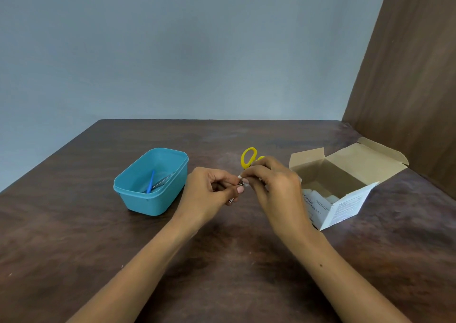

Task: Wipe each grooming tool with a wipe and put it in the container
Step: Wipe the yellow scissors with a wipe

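Observation:
My left hand grips a small metal grooming tool; only its tips show, at my thumb and below my palm. My right hand pinches a small white wipe against the tool's upper end. Both hands meet above the middle of the table. To the left stands a teal plastic container holding a blue-handled tool and a thin metal tool. Yellow-handled scissors lie on the table behind my right hand, mostly hidden by it.
An open cardboard box of swabs sits at the right, flaps up, with white packets inside. The dark wooden table meets a grey wall at the back and a brown panel at the right.

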A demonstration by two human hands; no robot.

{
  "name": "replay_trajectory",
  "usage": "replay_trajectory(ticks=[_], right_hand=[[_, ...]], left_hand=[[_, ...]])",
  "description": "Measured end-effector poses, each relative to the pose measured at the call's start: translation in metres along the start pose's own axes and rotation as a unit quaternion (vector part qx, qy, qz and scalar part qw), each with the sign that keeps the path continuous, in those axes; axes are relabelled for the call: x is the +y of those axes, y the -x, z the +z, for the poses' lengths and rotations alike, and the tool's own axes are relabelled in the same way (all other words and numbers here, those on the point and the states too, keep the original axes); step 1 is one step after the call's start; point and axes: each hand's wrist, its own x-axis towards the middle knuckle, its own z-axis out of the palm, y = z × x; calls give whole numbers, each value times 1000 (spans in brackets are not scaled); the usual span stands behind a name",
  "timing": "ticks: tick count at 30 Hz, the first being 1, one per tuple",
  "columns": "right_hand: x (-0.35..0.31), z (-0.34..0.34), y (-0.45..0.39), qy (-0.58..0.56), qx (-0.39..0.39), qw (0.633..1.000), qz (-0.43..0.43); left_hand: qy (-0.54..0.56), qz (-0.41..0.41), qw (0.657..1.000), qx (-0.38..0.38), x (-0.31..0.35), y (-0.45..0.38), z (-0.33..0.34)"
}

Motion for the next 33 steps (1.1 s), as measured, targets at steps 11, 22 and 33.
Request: replay_trajectory(ticks=[11,22,33], right_hand=[[2,-14,-8,-95,92,983,124],[5,-16,-10,-208,44,943,255],[8,-17,-10,-213,36,947,239]], left_hand=[[130,-92,987,14,9,4,0],[242,-196,950,-1,11,2,-5],[191,-170,967,-24,12,6,-2]])
